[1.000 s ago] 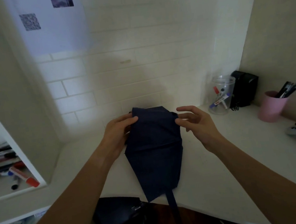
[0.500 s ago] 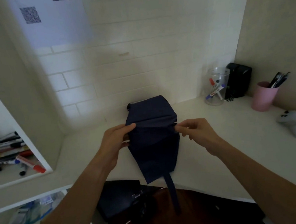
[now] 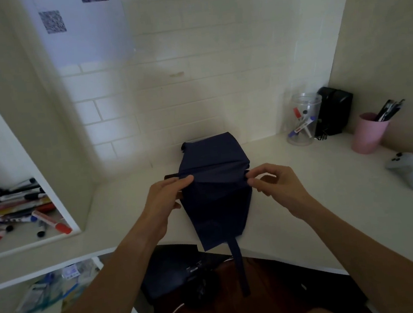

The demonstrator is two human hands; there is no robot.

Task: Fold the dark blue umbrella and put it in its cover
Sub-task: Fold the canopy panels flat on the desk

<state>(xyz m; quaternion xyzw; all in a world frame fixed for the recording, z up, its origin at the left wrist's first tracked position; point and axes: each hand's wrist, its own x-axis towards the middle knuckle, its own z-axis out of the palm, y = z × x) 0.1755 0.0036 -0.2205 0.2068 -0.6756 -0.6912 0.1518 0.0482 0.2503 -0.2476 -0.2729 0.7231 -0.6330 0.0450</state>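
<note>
Two hands pinch one dark blue umbrella [image 3: 215, 191] over the white desk [image 3: 306, 196].

Its shaft is hidden under the cloth; the long axis runs away from the person, with one strap [image 3: 240, 267] hanging off the near edge. The left hand [image 3: 165, 201] nips the left fold between thumb and fingers, and the right hand [image 3: 272, 185] pinches the right fold. No cover can be made out; one dark shape below the left forearm is unclear.

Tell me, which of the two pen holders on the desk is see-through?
The clear jar beside the black box, holding a few markers. The other, a pink cup further right, is opaque.
</note>
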